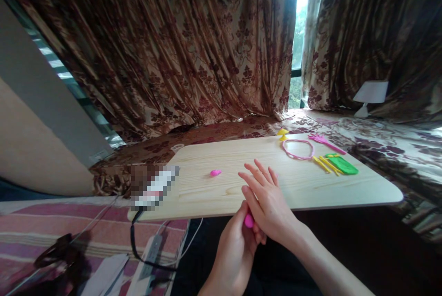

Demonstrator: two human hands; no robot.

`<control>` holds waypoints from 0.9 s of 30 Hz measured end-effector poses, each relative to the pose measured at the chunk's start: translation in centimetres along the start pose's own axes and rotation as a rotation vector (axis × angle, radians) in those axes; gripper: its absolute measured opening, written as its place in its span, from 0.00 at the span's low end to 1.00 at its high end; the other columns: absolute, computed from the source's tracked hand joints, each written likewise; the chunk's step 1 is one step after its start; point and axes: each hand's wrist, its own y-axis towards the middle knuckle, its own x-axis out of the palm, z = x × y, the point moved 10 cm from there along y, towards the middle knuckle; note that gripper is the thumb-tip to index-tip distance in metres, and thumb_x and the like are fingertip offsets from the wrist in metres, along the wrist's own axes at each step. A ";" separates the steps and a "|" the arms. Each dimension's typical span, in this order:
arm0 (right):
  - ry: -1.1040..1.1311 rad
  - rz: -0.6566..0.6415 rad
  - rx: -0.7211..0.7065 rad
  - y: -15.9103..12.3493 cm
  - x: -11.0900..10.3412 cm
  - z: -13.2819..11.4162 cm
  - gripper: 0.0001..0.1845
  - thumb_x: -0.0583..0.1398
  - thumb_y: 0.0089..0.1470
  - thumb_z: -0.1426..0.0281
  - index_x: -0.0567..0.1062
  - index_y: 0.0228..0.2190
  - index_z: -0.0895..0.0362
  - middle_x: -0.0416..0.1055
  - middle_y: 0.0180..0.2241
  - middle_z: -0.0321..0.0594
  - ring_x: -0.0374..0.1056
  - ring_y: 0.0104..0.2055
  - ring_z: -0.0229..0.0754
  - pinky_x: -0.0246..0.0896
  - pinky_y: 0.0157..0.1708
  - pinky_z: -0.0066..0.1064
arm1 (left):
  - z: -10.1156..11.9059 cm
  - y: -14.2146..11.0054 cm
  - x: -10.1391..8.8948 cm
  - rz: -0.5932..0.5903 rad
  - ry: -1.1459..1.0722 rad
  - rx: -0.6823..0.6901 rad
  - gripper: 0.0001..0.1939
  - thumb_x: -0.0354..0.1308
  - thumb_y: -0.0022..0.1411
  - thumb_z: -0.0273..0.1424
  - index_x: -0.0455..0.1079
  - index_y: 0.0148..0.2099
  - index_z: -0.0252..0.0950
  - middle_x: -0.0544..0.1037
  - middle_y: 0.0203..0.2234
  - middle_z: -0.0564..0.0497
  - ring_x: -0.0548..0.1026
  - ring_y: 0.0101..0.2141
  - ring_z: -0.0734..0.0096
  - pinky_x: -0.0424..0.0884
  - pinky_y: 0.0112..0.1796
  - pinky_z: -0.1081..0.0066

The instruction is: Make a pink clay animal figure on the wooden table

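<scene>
A lump of pink modelling clay [248, 221] lies between my two palms, just off the table's near edge. My left hand [236, 245] is underneath, cupped around the lump, with its thumb up and its fingers partly hidden. Over it lies my right hand [271, 199], its fingers stretched out and slightly spread, its palm against the clay. A smaller piece of pink clay [216, 173] sits on the pale wooden table [196, 194], to the left of my hands.
At the table's right are a pink clay ring [283, 151], a yellow mushroom-like piece [283, 135], a pink hand-shaped stick [324, 142], yellow sticks [322, 165] and a green flat piece [345, 165]. A blurred-out object [157, 188] lies at the left edge. A lamp [371, 93] stands behind.
</scene>
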 end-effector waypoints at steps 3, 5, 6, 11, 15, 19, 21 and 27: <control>0.177 -0.021 -0.012 -1.4 -1.1 0.0 0.14 0.52 0.61 0.71 0.72 0.46 0.51 0.67 0.52 0.40 0.51 0.62 0.46 0.43 0.61 0.47 | 1.0 -0.1 0.0 -0.021 0.060 0.062 0.18 0.52 0.64 0.37 0.67 0.24 0.33 0.65 0.17 0.56 0.62 0.18 0.80 0.60 0.22 0.76; 0.281 -0.069 -0.030 -2.2 -1.5 -0.7 0.11 0.56 0.58 0.72 0.73 0.42 0.50 0.68 0.49 0.38 0.53 0.60 0.45 0.48 0.60 0.43 | 2.0 -0.3 0.2 -0.007 0.092 0.126 0.12 0.53 0.64 0.35 0.71 0.33 0.33 0.69 0.22 0.54 0.65 0.22 0.79 0.63 0.25 0.77; 0.310 -0.080 -0.036 -2.4 -1.8 -1.1 0.09 0.59 0.55 0.72 0.74 0.39 0.51 0.69 0.48 0.37 0.53 0.60 0.45 0.48 0.60 0.41 | 2.3 -0.4 0.4 0.000 0.109 0.146 0.10 0.53 0.64 0.34 0.72 0.38 0.33 0.72 0.26 0.53 0.67 0.25 0.79 0.64 0.28 0.77; 0.348 -0.088 -0.026 -2.8 -2.3 -2.0 0.08 0.62 0.50 0.77 0.75 0.32 0.52 0.68 0.46 0.36 0.52 0.59 0.45 0.49 0.59 0.39 | 3.0 -1.1 1.8 -0.018 0.174 0.188 0.13 0.54 0.63 0.33 0.72 0.47 0.33 0.74 0.38 0.48 0.70 0.37 0.74 0.66 0.39 0.76; 0.377 -0.065 0.002 -2.8 -2.6 -1.5 0.08 0.61 0.52 0.75 0.76 0.34 0.50 0.67 0.44 0.37 0.54 0.57 0.45 0.51 0.57 0.40 | 3.1 -1.5 1.6 -0.032 0.188 0.169 0.15 0.51 0.65 0.36 0.73 0.44 0.33 0.73 0.30 0.50 0.68 0.28 0.78 0.67 0.32 0.76; 0.379 -0.030 -0.027 -2.8 -3.5 -1.5 0.12 0.61 0.53 0.74 0.75 0.39 0.48 0.67 0.42 0.38 0.58 0.54 0.45 0.53 0.56 0.41 | 3.4 -1.8 1.4 -0.055 0.256 0.161 0.08 0.57 0.60 0.31 0.74 0.40 0.33 0.72 0.25 0.52 0.67 0.25 0.79 0.66 0.31 0.77; 0.379 -0.006 -0.050 -2.7 -4.0 -1.8 0.12 0.61 0.54 0.74 0.75 0.40 0.49 0.68 0.41 0.38 0.59 0.52 0.44 0.55 0.54 0.41 | 3.5 -1.9 1.1 -0.030 0.279 0.159 0.08 0.60 0.58 0.31 0.75 0.39 0.33 0.73 0.24 0.52 0.67 0.25 0.79 0.67 0.30 0.77; 0.353 -0.054 -0.070 -2.8 -4.7 -2.3 0.11 0.60 0.54 0.74 0.76 0.39 0.48 0.67 0.40 0.38 0.61 0.50 0.43 0.57 0.52 0.38 | 3.6 -2.4 1.4 -0.003 0.318 0.164 0.10 0.63 0.54 0.30 0.76 0.40 0.33 0.76 0.25 0.50 0.69 0.25 0.78 0.68 0.32 0.76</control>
